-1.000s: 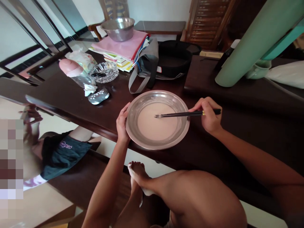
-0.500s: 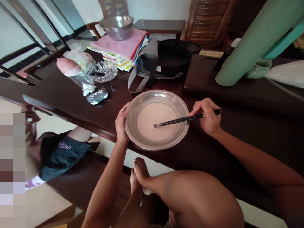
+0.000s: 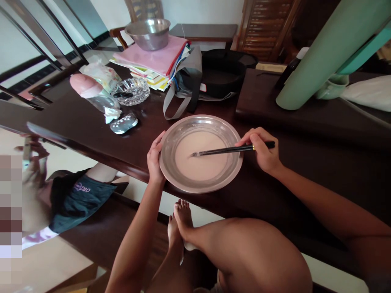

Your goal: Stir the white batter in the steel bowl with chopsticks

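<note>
A wide metal bowl (image 3: 201,187) rests at the near edge of the dark wooden table, with a pale, milky liquid (image 3: 198,169) in its bottom. My left hand (image 3: 155,158) grips the bowl's left rim, fingers on the outside and partly hidden. Held in my right hand (image 3: 264,150) is a pair of black chopsticks (image 3: 222,150) with a gold band. They cross the right rim at a low slant, and their tips dip into the liquid left of the bowl's middle.
Behind the bowl are a grey bag (image 3: 195,71), stacked books and folders (image 3: 146,57) under another metal bowl (image 3: 149,36), and a glass ashtray (image 3: 131,91). A green cylinder (image 3: 308,69) leans at right. Another person (image 3: 82,195) sits at left.
My right hand has moved left with the chopsticks, and their tips have shifted left and slightly up through the liquid. My left hand keeps its hold on the rim.
</note>
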Demonstrator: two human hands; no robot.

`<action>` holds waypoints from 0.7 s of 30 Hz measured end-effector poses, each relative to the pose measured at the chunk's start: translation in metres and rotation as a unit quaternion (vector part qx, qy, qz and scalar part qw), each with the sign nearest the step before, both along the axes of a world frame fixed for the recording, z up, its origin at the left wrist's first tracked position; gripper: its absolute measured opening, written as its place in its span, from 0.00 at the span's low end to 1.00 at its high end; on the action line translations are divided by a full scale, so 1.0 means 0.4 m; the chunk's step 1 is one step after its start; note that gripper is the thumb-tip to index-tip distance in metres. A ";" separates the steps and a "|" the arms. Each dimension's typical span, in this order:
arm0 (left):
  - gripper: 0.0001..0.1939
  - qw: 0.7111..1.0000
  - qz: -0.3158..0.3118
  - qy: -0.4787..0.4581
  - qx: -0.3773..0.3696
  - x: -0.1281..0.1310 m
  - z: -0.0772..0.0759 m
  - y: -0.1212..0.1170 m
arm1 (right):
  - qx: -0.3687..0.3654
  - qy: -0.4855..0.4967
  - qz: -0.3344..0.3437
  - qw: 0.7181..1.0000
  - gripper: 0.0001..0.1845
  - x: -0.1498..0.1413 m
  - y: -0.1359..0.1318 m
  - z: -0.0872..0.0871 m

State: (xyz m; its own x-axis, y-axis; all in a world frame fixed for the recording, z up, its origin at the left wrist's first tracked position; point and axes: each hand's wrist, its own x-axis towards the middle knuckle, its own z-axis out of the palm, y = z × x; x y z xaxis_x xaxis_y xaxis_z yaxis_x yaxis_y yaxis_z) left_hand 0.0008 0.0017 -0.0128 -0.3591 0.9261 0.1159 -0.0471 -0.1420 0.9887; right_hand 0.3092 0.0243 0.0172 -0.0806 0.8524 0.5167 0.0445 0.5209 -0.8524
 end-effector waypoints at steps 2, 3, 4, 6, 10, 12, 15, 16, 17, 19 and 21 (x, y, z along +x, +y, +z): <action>0.22 1.000 0.001 -0.013 -0.003 0.001 0.001 0.000 | 0.006 0.028 -0.036 0.999 0.19 0.002 0.002 0.001; 0.22 1.000 0.001 -0.020 -0.005 0.001 0.001 0.000 | 0.004 0.048 -0.045 0.998 0.19 0.002 0.002 0.001; 0.22 1.000 0.002 -0.026 -0.008 0.001 0.001 0.000 | -0.002 0.065 -0.042 0.997 0.20 0.002 0.001 0.001; 0.22 0.999 0.006 -0.030 -0.011 0.001 0.001 0.000 | -0.021 0.064 -0.007 0.998 0.20 0.000 -0.003 0.001; 0.22 1.000 0.001 -0.020 -0.008 -0.001 -0.001 0.002 | -0.015 -0.005 0.016 1.000 0.17 -0.001 -0.004 0.000; 0.22 1.000 -0.004 -0.015 -0.003 -0.001 -0.003 0.002 | 0.011 0.017 -0.022 1.000 0.18 0.001 0.001 -0.002; 0.22 1.000 -0.006 -0.014 -0.003 -0.002 -0.004 0.002 | 0.018 0.076 -0.022 0.997 0.20 0.003 0.004 -0.003; 0.22 1.000 -0.007 -0.015 -0.004 -0.002 -0.004 0.001 | 0.009 0.073 0.000 0.997 0.19 0.002 0.001 -0.003; 0.22 1.000 -0.007 -0.017 -0.004 -0.002 -0.004 0.001 | -0.002 0.055 0.025 0.998 0.19 0.001 -0.002 -0.001; 0.22 1.000 -0.006 -0.023 -0.005 -0.001 -0.003 0.002 | -0.009 -0.002 0.056 0.998 0.18 0.000 -0.008 0.003; 0.22 1.000 0.001 -0.021 -0.006 0.000 -0.001 0.002 | 0.005 -0.035 0.038 0.999 0.17 0.001 -0.008 0.006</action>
State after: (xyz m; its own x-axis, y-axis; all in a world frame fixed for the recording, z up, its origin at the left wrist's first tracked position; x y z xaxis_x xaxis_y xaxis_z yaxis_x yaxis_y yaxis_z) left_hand 0.0009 0.0027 -0.0130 -0.3651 0.9266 0.0895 -0.0882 -0.1302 0.9876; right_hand 0.3097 0.0211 0.0195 -0.1806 0.8374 0.5160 0.0630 0.5334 -0.8435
